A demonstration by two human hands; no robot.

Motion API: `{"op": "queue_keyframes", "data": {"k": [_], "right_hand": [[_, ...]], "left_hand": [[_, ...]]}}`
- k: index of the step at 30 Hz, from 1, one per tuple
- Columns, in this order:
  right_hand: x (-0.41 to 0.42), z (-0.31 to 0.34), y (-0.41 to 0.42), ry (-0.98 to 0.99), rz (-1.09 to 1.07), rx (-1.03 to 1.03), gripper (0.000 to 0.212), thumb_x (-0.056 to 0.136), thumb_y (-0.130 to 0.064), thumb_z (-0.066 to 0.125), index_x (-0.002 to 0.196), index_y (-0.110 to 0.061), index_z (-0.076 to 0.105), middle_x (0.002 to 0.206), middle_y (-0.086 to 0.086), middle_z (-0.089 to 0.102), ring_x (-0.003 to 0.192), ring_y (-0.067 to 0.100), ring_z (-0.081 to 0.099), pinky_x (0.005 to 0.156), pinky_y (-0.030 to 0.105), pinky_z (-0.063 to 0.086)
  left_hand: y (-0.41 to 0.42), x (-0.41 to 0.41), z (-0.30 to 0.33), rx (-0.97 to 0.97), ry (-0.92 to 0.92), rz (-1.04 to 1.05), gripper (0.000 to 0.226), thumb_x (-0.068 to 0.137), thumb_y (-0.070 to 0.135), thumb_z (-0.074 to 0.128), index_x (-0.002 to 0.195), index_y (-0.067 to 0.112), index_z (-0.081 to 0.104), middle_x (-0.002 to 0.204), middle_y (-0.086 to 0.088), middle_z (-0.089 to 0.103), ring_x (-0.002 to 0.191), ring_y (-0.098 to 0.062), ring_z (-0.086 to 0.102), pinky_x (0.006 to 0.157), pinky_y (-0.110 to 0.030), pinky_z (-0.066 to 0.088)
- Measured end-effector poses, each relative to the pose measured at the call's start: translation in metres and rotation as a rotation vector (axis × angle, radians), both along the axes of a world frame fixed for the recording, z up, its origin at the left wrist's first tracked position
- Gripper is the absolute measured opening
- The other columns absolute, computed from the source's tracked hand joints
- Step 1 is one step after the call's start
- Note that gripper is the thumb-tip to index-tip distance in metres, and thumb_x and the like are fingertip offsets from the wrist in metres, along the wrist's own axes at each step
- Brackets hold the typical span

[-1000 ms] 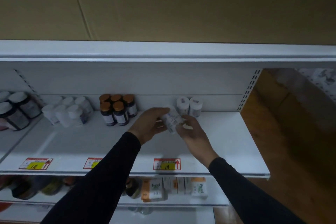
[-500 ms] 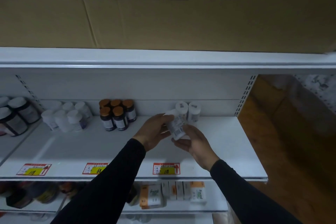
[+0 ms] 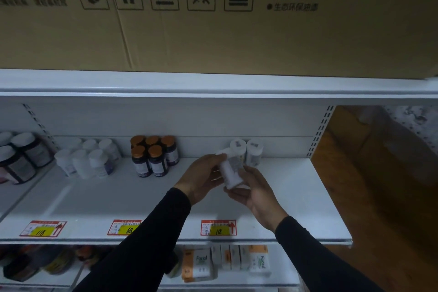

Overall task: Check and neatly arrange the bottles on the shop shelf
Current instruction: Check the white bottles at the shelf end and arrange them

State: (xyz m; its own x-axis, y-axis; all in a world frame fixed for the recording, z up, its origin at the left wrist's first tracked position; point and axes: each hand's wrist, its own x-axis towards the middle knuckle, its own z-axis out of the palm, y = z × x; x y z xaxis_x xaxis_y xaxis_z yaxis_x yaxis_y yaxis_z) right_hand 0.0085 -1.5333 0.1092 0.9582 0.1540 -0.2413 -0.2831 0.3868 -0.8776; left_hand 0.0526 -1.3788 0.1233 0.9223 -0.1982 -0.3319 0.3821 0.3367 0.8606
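Two hands on one white bottle [image 3: 231, 172], held tilted above the shelf [image 3: 296, 197]. Going left to right: white bottles [image 3: 87, 161], dark brown-capped bottles [image 3: 154, 156], then the left hand [image 3: 201, 176], fingers curled round the bottle's upper part, and the right hand [image 3: 258, 193], cupping its base. Two white bottles [image 3: 246, 152] stand just behind.

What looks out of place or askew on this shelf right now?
Only the white bottle is off the shelf, tilted, held between the left hand and right hand. The two white bottles behind it, the brown-capped bottles and the white group stand upright. No spill or damage shows.
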Motion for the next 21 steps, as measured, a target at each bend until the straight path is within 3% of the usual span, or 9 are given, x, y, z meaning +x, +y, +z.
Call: {"op": "queue_keyframes", "data": {"k": [2,5,9,14,21], "right_hand": [[-0.0008,0.0003,0.0006,0.032,0.010,0.043,0.024,0.101,-0.026,0.049,0.121,-0.015,0.055,0.113,0.020,0.066,0.095,0.037,0.071,0.088,0.042,0.057],[-0.0014,0.0005,0.0032,0.020,0.001,0.034,0.026,0.102,-0.029,0.047,0.124,-0.016,0.054,0.112,0.017,0.067,0.098,0.038,0.069,0.090,0.042,0.057],[-0.0021,0.0024,0.0036,-0.046,0.008,-0.069,0.030,0.097,-0.023,0.058,0.126,-0.018,0.051,0.114,0.014,0.067,0.100,0.034,0.069,0.080,0.033,0.058],[-0.0049,0.0037,0.0038,0.065,-0.024,0.072,0.023,0.101,-0.025,0.049,0.116,-0.010,0.056,0.102,0.020,0.068,0.084,0.034,0.071,0.077,0.037,0.059],[-0.0075,0.0042,0.0029,0.035,-0.010,0.030,0.025,0.101,-0.027,0.049,0.121,-0.014,0.055,0.108,0.016,0.067,0.090,0.034,0.070,0.083,0.040,0.059]], "left_hand": [[0.0017,-0.0005,0.0006,-0.013,0.003,-0.001,0.019,0.094,0.018,0.061,0.110,0.007,0.062,0.105,-0.014,0.069,0.092,-0.025,0.069,0.077,-0.034,0.055],[0.0030,-0.0007,0.0015,0.014,-0.010,0.002,0.018,0.093,0.018,0.062,0.108,0.008,0.063,0.101,-0.011,0.070,0.089,-0.022,0.069,0.075,-0.032,0.054],[0.0029,-0.0029,0.0022,0.055,-0.025,0.022,0.023,0.093,0.021,0.064,0.112,0.008,0.065,0.104,-0.009,0.073,0.093,-0.022,0.069,0.083,-0.033,0.054],[0.0032,-0.0058,0.0047,-0.062,0.027,0.019,0.026,0.096,0.024,0.058,0.111,0.004,0.066,0.101,-0.018,0.069,0.095,-0.031,0.066,0.096,-0.042,0.051],[0.0029,-0.0073,0.0006,0.032,-0.012,-0.006,0.026,0.096,0.029,0.060,0.108,0.007,0.066,0.101,-0.011,0.073,0.091,-0.023,0.070,0.078,-0.032,0.054]]}}
